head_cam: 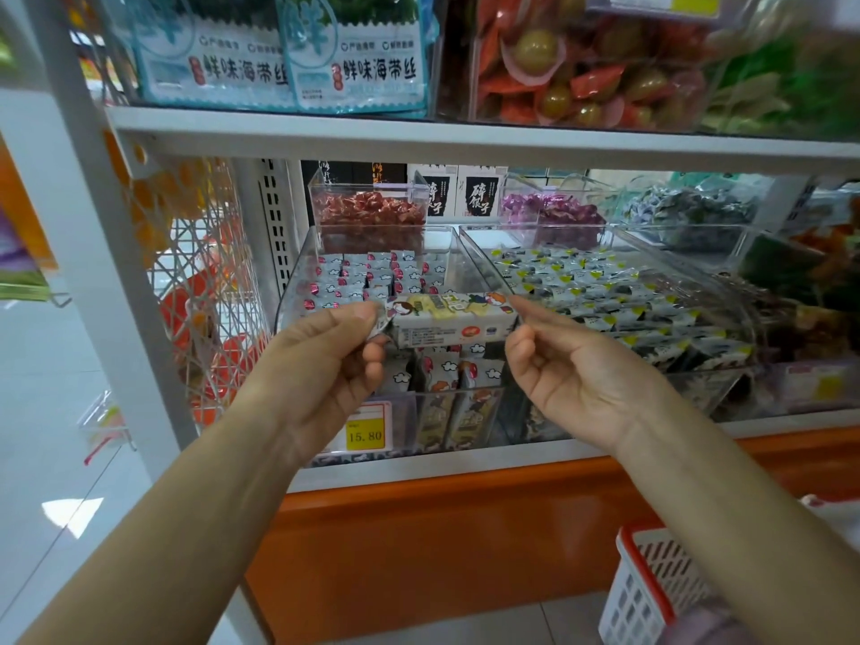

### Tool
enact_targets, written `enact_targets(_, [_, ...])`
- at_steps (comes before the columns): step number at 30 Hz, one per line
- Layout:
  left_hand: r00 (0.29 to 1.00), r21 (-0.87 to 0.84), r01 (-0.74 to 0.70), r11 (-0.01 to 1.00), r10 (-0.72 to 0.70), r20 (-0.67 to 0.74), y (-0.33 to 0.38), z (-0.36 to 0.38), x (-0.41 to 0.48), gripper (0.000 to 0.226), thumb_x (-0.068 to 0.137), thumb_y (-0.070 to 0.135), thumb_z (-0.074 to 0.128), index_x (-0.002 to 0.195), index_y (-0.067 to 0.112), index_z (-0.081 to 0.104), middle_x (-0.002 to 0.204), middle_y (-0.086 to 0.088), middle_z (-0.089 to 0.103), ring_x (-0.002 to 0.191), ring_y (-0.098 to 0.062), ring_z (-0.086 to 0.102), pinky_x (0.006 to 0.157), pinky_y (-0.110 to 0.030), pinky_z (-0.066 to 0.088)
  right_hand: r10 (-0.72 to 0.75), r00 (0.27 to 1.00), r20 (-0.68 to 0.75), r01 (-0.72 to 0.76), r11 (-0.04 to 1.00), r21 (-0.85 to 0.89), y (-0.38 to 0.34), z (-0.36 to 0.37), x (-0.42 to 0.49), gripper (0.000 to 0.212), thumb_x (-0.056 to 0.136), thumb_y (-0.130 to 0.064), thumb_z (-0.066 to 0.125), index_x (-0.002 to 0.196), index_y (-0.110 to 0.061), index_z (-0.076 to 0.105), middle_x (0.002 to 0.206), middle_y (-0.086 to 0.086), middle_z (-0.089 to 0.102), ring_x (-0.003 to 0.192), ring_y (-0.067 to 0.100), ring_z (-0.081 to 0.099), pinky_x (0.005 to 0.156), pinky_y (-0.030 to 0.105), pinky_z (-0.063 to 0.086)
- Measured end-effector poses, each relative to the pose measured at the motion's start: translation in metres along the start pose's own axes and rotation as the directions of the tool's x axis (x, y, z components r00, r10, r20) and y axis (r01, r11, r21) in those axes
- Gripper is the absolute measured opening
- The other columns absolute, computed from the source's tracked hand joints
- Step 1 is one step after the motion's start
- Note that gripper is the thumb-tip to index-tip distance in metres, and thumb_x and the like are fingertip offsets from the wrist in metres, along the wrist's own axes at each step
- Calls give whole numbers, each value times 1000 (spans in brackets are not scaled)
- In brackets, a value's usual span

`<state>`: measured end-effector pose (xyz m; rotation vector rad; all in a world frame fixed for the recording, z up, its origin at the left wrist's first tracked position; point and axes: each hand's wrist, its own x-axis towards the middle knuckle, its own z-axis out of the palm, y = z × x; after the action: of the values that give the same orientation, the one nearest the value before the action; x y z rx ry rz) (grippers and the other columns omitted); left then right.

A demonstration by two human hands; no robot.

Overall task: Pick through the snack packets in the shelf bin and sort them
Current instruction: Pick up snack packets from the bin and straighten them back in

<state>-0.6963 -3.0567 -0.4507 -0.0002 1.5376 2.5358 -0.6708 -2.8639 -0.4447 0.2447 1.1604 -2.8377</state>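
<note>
I see one snack packet (449, 321), held just above the front of the clear shelf bin (292, 290). Its long axis runs left to right and its printed face tilts up toward the camera. Two hands hold it: the left hand (325, 365) pinches the left end and the right hand (567, 365) pinches the right. The packets below are too crowded for me to count. One yellow price tag (366, 432) is on the bin's front.

Snack shop: white shelving (419, 132) at 12 o'clock carrying clear bins (372, 228) of wrapped snacks (581, 277), yellow price tag (366, 432) at 6 o'clock, red-rimmed shopping basket (651, 579) at 5 o'clock.
</note>
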Motion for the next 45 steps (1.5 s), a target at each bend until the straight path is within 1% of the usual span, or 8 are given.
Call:
enact_targets(4, [994, 119, -84, 989, 74, 79, -1, -2, -1, 14, 90, 17, 54, 91, 9, 65, 58, 0, 62, 53, -8, 60, 52, -18, 52, -27, 1000, 5, 27, 1000, -11, 0, 1, 0, 24, 93, 6, 41, 99, 0, 64, 57, 9, 60, 46, 10, 58, 45, 18, 50])
enact_targets(9, [972, 424, -236, 875, 211, 105, -4, -4, 0, 41, 60, 30, 69, 99, 16, 64, 89, -1, 66, 79, -15, 70, 69, -20, 54, -32, 999, -23, 31, 999, -19, 1, 0, 2, 19, 93, 3, 45, 97, 2, 63, 59, 9, 59, 45, 10, 58, 43, 18, 49])
enact_targets(14, [965, 360, -261, 896, 245, 88, -3, -6, 0, 41, 62, 33, 68, 95, 10, 65, 86, -5, 73, 80, -17, 71, 67, -19, 55, -115, 991, 65, 129, 956, -263, 3, -2, 1, 13, 71, -9, 66, 83, -4, 66, 61, 4, 61, 51, 10, 60, 48, 19, 51])
enact_targets(17, [966, 329, -258, 908, 246, 76, -3, -5, 0, 41, 62, 33, 68, 94, 8, 65, 86, -7, 73, 78, -17, 70, 66, -20, 55, -196, 979, 60, 205, 920, -333, 5, -4, 3, 11, 78, -5, 64, 88, -3, 67, 64, 6, 66, 54, 11, 63, 51, 20, 53])
enact_targets(24, [967, 265, -241, 934, 209, 143, -3, -2, -2, 33, 66, 19, 65, 97, 9, 62, 79, -7, 73, 75, -20, 71, 65, -19, 55, -309, 950, -49, 270, 889, -370, 4, -8, 7, 11, 88, -5, 57, 81, -3, 65, 60, 8, 68, 49, 13, 63, 46, 21, 52])
enact_targets(34, [960, 264, -279, 923, 258, 112, -4, -4, -1, 6, 78, 11, 61, 81, 8, 64, 64, -4, 68, 61, -14, 67, 59, -18, 54, -244, 968, -54, 217, 928, -304, 4, -10, 7, 12, 89, -6, 56, 83, -5, 67, 60, 6, 68, 49, 11, 63, 46, 20, 50])
enact_targets(40, [972, 219, -226, 949, 204, 117, -3, -3, -1, 25, 76, 29, 60, 95, 12, 65, 85, -8, 71, 65, -14, 66, 58, -19, 54, -314, 949, 6, 270, 804, -529, 5, -12, 7, 20, 91, -3, 54, 90, -14, 70, 88, 8, 71, 63, 13, 68, 48, 20, 51])
enact_targets(45, [973, 374, -222, 900, 179, 147, -6, -3, -2, 22, 87, 10, 57, 107, 9, 64, 93, -11, 66, 71, -13, 68, 64, -18, 54, -353, 935, 31, 321, 806, -498, 4, -10, 7, 20, 91, 0, 53, 92, -13, 68, 98, 8, 68, 78, 14, 70, 59, 23, 55])
